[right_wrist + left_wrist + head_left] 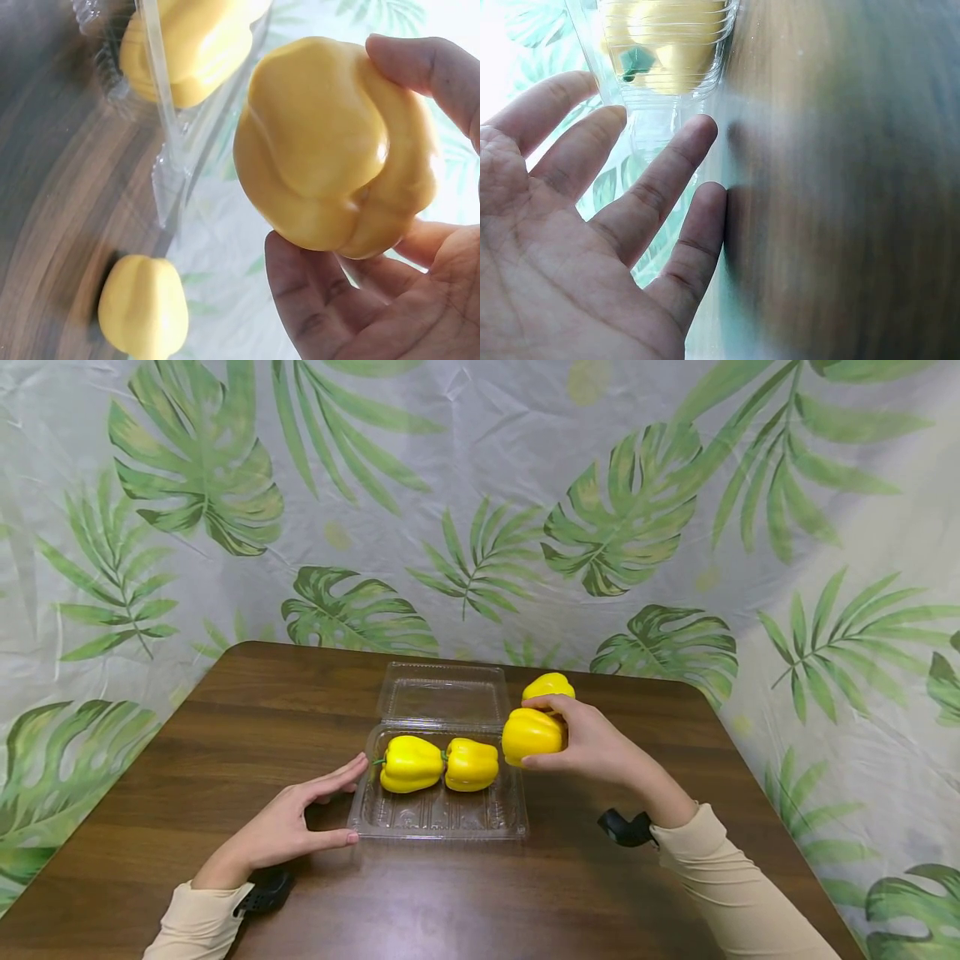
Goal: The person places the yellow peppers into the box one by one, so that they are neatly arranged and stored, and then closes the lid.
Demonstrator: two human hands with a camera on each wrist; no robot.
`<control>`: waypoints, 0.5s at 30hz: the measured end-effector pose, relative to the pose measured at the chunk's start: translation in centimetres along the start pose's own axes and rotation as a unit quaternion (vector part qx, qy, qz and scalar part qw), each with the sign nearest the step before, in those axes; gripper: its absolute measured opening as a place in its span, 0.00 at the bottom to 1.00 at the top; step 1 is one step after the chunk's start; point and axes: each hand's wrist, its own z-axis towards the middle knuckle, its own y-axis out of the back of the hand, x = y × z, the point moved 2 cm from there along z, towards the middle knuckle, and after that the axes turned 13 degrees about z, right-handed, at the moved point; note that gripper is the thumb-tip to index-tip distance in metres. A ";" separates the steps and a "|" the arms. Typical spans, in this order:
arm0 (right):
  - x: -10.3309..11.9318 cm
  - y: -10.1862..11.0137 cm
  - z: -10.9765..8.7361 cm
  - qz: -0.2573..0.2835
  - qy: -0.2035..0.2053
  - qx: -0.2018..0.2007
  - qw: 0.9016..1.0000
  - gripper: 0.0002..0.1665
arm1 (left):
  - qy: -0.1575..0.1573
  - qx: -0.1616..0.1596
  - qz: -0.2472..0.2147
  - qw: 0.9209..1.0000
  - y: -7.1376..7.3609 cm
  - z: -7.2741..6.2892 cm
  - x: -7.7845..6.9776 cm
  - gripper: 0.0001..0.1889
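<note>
A yellow bell pepper is held up by my right hand, between thumb and fingers, just off the right rim of a clear plastic clamshell box. Inside the box lie two more yellow peppers side by side, the left pepper with a green stem and the right pepper. My left hand is spread at the box's left side, fingertips at its rim, holding nothing. In the right wrist view the held pepper shows its lobed bottom end.
Another yellow pepper sits on the brown wooden table behind my right hand. The box's lid lies folded back, away from me. A leaf-patterned cloth hangs behind the table.
</note>
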 end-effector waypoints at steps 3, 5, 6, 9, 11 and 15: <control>0.3 -0.3 0.2 -0.002 0.006 0.005 1.000 0.47 | -0.002 -0.002 0.001 1.000 0.0 0.0 0.0 0.48; 0.4 -0.4 0.3 0.001 0.009 0.009 1.000 0.47 | -0.003 -0.002 0.001 1.000 0.0 0.0 0.0 0.48; 0.5 -0.5 0.3 0.003 0.010 0.011 1.000 0.47 | -0.003 -0.003 0.001 1.000 0.0 0.0 0.1 0.48; 0.6 -0.7 0.4 0.013 0.012 0.018 1.000 0.48 | -0.003 -0.003 0.002 1.000 0.0 0.0 0.1 0.48; 0.8 -0.9 0.5 0.013 0.015 0.024 1.000 0.48 | -0.003 -0.003 0.002 1.000 0.0 0.0 0.1 0.48; 1.0 -1.3 0.7 0.000 0.024 0.033 0.999 0.48 | -0.002 -0.003 0.002 1.000 0.0 0.0 0.1 0.48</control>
